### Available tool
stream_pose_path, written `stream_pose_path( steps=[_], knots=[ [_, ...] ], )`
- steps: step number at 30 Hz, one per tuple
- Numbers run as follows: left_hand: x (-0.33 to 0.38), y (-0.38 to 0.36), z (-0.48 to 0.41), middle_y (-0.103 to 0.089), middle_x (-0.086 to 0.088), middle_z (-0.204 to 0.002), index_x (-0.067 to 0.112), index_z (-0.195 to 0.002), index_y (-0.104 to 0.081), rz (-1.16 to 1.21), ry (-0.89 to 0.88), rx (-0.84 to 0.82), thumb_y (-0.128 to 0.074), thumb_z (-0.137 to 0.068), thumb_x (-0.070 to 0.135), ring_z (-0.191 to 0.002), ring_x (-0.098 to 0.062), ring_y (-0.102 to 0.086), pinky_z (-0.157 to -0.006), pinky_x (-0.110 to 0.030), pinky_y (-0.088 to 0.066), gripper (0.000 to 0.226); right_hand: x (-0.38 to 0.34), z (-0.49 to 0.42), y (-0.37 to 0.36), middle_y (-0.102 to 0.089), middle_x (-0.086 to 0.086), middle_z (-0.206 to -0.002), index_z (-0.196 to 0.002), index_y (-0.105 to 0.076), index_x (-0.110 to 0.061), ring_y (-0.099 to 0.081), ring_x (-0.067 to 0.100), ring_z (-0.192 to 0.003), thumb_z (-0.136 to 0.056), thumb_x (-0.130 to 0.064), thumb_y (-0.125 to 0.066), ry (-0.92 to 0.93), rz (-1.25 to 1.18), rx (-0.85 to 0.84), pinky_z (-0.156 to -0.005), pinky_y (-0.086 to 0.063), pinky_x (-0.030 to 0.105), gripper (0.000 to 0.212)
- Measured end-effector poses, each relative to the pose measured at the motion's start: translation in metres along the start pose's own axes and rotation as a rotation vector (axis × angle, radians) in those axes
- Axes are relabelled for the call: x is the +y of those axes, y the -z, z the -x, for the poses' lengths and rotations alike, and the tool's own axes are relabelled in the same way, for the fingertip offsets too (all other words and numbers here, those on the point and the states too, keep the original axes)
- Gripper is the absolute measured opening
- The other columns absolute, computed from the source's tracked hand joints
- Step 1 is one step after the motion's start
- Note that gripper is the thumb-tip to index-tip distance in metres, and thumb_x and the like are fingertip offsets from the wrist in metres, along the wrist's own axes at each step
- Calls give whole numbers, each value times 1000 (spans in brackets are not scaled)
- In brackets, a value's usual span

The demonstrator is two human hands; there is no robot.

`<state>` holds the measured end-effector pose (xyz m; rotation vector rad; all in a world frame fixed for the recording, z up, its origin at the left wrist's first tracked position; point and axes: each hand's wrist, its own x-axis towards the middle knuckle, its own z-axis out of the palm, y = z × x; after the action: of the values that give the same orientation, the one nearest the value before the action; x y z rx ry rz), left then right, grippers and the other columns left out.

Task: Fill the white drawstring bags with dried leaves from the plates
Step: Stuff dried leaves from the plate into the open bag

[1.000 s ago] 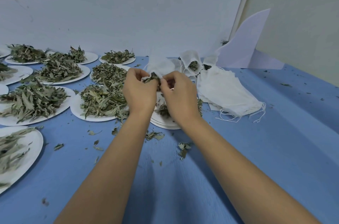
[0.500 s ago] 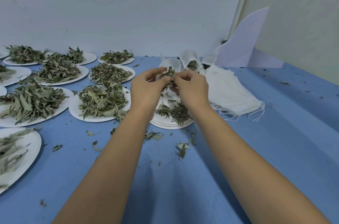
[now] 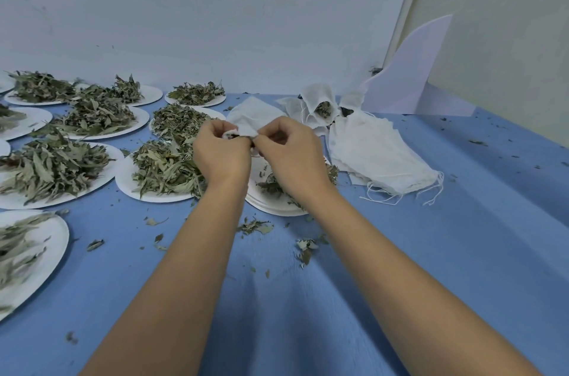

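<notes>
Evidently mid-fill. The left hand (image 3: pixel 220 154) and the right hand (image 3: pixel 292 154) were both curled tight, close together, pinching the mouth of one white drawstring bag (image 3: pixel 249 120). The bag was held in the air above a nearly emptied plate (image 3: pixel 271 208). I could not tell whether the right fingers also held leaves.

Risks, as judged:
- Spill. The opening looked small and was bunched between the fingers. Brittle leaves pushed at a half-closed mouth would likely crumble or drop past the plate rim. Loose crumbs (image 3: pixel 255 226) on the cloth suggested as much.
- Lost mouth. If either pinch slipped, the thin fabric would fold shut and the bag would need reopening.
- Snagging. The stack of empty bags (image 3: pixel 378 157) lay just beside the plate with its strings trailing toward the near edge. A sweeping wrist could drag them.
- Upset. A filled bag (image 3: pixel 320 104) stood open-topped behind the hands and looked easy to tip.

Surface: a table under blue cloth (image 3: pixel 431 252), creased and speckled with leaf bits. Many plates of dried leaves (image 3: pixel 55 166) spread to the left, and the nearest heap (image 3: pixel 166 169) was touching the left wrist.

Room: a plain pale wall (image 3: pixel 215 21) stood close behind. A white fin-shaped board (image 3: pixel 409 74) leaned in the corner.
</notes>
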<state>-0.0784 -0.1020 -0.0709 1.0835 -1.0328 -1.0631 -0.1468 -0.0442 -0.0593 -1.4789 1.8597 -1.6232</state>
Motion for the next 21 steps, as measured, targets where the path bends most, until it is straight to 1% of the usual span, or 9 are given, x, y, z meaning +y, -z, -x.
stream_pose_path(
  steps=[3,6,7,9,11,12,14,17,21],
  knots=[
    [4,-2,3,-58,1,-76,22,-73,-51,14,4,-70,-68,-73,-7,-66,-15,-56,-65,-30,-52,33,3,-4,3,-67,-5,-69,-77,-63,-19,-66,14,-71,-84,-13,-63,-97,-71,42,-73,-56,32,10],
    [13,-8,10,-62,-6,-87,14,-84,-57,160,133,-254,-64,-82,-1,-70,-15,-61,-65,-23,-56,17,10,-12,12,-66,-2,-68,-82,-64,-15,-67,17,-71,-89,-13,-61,-198,-167,117,-80,-57,40,8],
    [17,-9,11,-62,-9,-93,11,-88,-59,219,199,-309,-58,-86,0,-73,-16,-62,-66,-22,-56,11,12,-14,15,-66,0,-70,-86,-65,-11,-67,17,-71,-90,-13,-60,-221,-184,132,-82,-57,40,6],
    [21,-8,9,-62,-14,-107,6,-94,-61,299,286,-399,-48,-86,-3,-85,-20,-63,-71,-24,-58,18,16,-17,19,-66,4,-73,-96,-66,-2,-65,14,-67,-91,-10,-57,-265,-245,144,-82,-57,37,12],
    [20,-6,7,-61,-15,-115,3,-104,-61,274,268,-474,-47,-84,-12,-94,-22,-63,-74,-23,-58,29,16,-18,22,-65,7,-73,-99,-65,4,-64,12,-63,-92,-6,-55,-294,-313,141,-79,-58,31,16],
    [19,-4,7,-62,-14,-113,2,-109,-60,255,242,-497,-50,-84,-15,-94,-21,-64,-76,-23,-57,32,16,-18,22,-64,7,-73,-99,-64,4,-64,12,-63,-92,-5,-55,-300,-329,140,-78,-58,29,15],
    [16,-2,9,-64,-10,-102,2,-111,-60,236,199,-496,-57,-83,-17,-87,-18,-65,-77,-22,-57,34,15,-18,22,-65,6,-74,-98,-64,3,-65,12,-64,-91,-5,-56,-305,-350,128,-80,-58,30,13],
    [13,1,10,-67,-9,-91,6,-95,-65,244,172,-434,-67,-77,-14,-77,-15,-67,-71,-20,-57,27,14,-16,20,-66,3,-71,-95,-66,1,-65,10,-63,-89,-5,-58,-290,-342,97,-79,-59,31,11],
    [10,0,8,-66,-6,-84,13,-81,-63,166,117,-332,-72,-72,-13,-72,-15,-65,-64,-21,-57,28,11,-11,15,-68,1,-72,-83,-66,-11,-69,15,-71,-85,-10,-62,-197,-166,85,-75,-59,33,5]
  ],
)
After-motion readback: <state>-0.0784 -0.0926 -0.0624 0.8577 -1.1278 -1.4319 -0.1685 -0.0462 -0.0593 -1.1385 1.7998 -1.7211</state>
